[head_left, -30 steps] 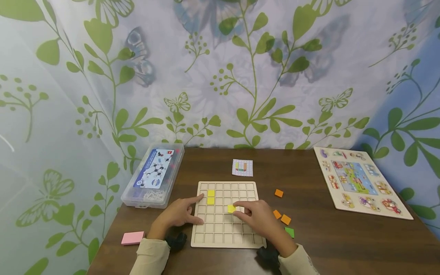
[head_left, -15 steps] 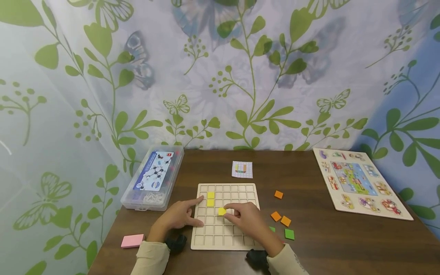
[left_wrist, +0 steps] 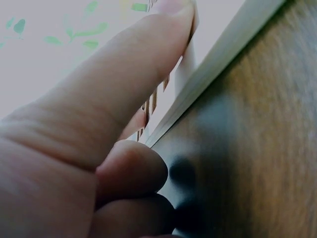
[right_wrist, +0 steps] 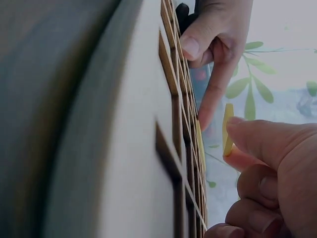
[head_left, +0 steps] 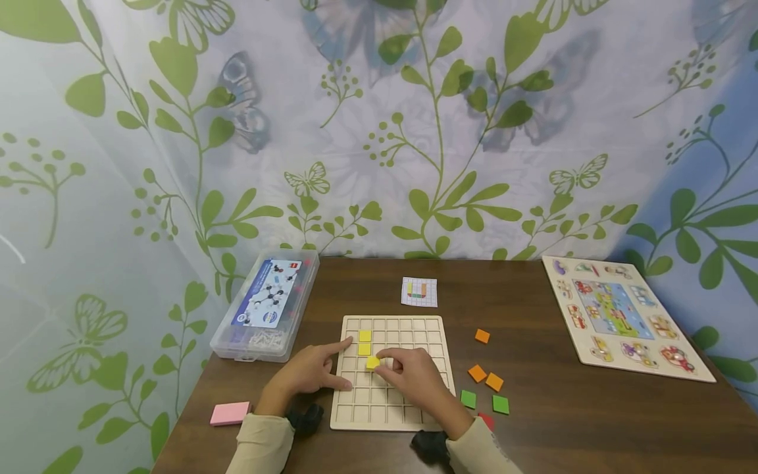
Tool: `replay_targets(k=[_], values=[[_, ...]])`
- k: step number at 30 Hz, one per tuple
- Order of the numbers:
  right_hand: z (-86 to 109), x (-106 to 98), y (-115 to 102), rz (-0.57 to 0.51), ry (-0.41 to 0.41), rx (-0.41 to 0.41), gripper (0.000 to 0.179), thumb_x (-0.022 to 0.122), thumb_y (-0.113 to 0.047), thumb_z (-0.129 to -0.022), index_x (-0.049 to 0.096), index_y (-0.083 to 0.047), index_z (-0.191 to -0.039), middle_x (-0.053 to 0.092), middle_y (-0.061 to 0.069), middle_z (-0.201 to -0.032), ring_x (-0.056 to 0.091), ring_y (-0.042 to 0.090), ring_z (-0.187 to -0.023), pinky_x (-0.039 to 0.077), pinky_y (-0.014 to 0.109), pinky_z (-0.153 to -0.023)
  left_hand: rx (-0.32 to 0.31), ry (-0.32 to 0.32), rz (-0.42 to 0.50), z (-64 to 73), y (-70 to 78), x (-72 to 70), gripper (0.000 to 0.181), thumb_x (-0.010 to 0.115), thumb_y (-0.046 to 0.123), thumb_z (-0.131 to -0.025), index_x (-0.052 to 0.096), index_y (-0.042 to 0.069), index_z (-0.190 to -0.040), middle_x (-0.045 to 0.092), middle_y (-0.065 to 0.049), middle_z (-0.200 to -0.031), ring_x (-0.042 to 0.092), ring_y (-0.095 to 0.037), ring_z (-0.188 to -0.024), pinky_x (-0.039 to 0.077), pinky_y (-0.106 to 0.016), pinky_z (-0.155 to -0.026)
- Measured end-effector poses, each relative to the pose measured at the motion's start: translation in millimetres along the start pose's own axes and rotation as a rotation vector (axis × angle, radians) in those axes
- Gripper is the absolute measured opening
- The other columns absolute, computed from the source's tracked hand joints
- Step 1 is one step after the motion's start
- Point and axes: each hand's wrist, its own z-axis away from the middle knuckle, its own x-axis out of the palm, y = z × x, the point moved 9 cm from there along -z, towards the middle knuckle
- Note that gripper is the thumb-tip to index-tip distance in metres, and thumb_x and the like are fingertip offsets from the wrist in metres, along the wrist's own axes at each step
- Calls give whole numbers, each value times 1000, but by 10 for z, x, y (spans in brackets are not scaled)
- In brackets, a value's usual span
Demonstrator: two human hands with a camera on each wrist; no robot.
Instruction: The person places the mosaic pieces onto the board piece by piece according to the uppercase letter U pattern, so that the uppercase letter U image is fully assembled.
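Observation:
A pale wooden grid board (head_left: 385, 411) lies on the table with two yellow tiles (head_left: 364, 342) set one above the other in its upper left cells. My right hand (head_left: 417, 382) pinches another yellow square tile (head_left: 372, 363) between thumb and index finger, just below those two. In the right wrist view this held tile (right_wrist: 228, 130) is on edge, apart from the board surface. My left hand (head_left: 310, 372) rests at the board's left edge, thumb and index finger stretched onto it. The left wrist view shows the thumb (left_wrist: 124, 69) on the board's rim, other fingers curled beneath.
Right of the board lie several orange tiles (head_left: 494, 382), green tiles (head_left: 500, 404) and a red piece (head_left: 487, 421) partly behind the wrist. A pattern card (head_left: 419, 292) is behind the board. Around stand a plastic case (head_left: 266, 303), pink block (head_left: 230, 414) and picture puzzle (head_left: 622, 316).
My right hand has carried the yellow tile leftward across the board, to beneath the two set tiles. Green and red pieces came into sight behind it. The left hand stays put.

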Motion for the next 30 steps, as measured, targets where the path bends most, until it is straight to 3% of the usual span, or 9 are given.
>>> replay_targets(k=[10, 30], values=[[-46, 118, -37, -2, -14, -3, 20, 78, -27, -93, 79, -16, -110, 40, -15, -52, 27, 0, -46, 30, 21, -49, 21, -4, -4, -4, 5, 2, 89, 85, 46, -81, 45, 21, -156, 37, 9, -55, 28, -9, -49, 27, -27, -49], [-55, 225, -11, 147, 85, 8, 24, 79, -34, -91, 80, -22, -112, 42, -20, -56, 30, -1, -48, 26, 22, -47, 16, 7, -3, 2, 12, -15, 88, 85, 45, -81, 46, 20, -156, 39, 8, -56, 31, -9, -49, 29, -27, -49]])
